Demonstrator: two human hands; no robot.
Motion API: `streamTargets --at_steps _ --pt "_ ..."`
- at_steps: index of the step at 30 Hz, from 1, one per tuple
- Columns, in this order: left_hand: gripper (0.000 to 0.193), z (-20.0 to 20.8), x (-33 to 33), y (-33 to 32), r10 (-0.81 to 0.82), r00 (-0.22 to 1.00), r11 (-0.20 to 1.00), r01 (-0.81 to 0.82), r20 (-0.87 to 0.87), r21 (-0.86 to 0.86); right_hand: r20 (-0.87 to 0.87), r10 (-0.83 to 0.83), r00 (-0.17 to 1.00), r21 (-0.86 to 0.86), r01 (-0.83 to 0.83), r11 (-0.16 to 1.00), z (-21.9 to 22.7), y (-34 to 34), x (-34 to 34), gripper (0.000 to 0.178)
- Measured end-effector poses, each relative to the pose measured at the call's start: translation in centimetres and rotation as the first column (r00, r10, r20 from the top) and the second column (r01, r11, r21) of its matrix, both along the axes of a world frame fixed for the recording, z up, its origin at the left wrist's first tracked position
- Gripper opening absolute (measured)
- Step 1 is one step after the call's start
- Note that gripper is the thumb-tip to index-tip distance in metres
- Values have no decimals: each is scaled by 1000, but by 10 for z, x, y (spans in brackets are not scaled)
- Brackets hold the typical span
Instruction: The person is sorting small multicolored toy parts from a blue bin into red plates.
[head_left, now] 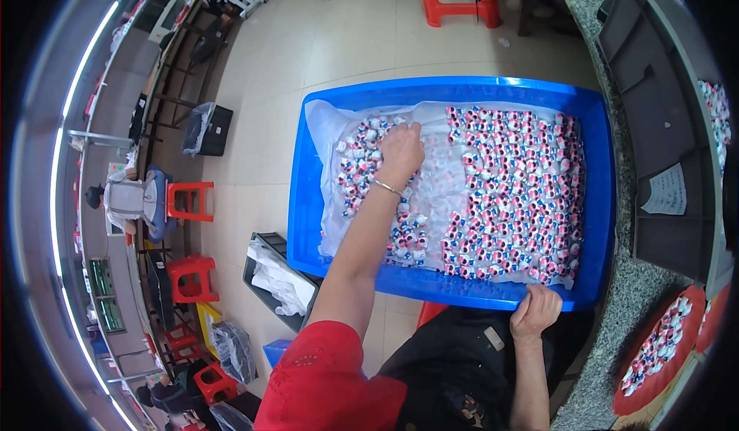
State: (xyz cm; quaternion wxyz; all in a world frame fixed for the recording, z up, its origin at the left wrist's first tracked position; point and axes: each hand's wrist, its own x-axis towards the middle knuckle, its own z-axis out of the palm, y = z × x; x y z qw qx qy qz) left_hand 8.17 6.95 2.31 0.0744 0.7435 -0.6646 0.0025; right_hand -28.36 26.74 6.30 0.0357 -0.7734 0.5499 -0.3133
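A blue plastic tub, lined with white film, holds many small figurines, white with pink, blue and black. On the right they stand in close rows; on the left lies a looser group. A film-covered strip separates the two. My left hand, a bangle at its wrist, reaches into the looser group with fingers curled down. What its fingertips hold is hidden beneath them. My right hand is closed over the tub's near rim, toward the right corner.
Right of the tub runs a speckled stone ledge, with red trays of more figurines. A dark crate with white sheeting stands left of the tub. Red stools and a seated person are along the left benches.
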Motion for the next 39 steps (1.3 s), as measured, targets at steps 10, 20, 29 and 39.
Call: streamTargets --at_steps 10,20,29,39 --pt "26 3 -19 7 -170 928 959 78 -333 -272 1 1 1000 -4 -1 1000 0 0 -1 15" --pt "26 -21 -51 20 -416 793 901 291 -445 -323 -2 12 1000 3 -12 1000 0 0 -1 15" --pt "24 3 -3 31 -267 727 926 11 -633 -377 -14 10 1000 1 -10 1000 -2 2 -3 16" --pt "13 12 9 25 -214 975 977 213 64 21 -1 -2 1000 3 2 1000 2 1 2 13"
